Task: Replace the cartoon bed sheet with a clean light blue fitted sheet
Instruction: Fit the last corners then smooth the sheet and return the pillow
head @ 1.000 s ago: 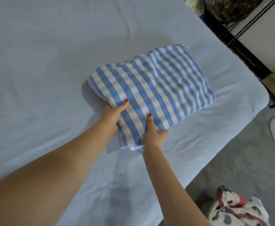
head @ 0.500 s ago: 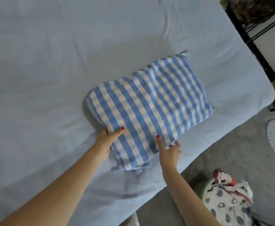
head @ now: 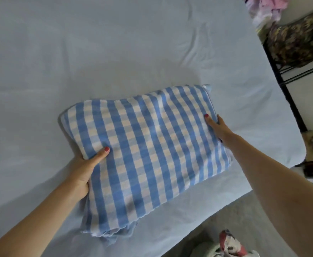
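The left hand [head: 84,168] grips the near-left edge of a blue-and-white checked pillow [head: 144,151], thumb on top and fingers tucked beneath; the right hand [head: 216,127] holds the pillow's right edge, thumb pressed on the fabric, the other fingers hidden behind it; the pillow lies on the light blue fitted sheet [head: 77,52], which covers the bed with a few wrinkles; a black metal rack [head: 289,93] stands at the far right; patterned cloth [head: 229,244] lies on the grey floor [head: 231,217], near right.
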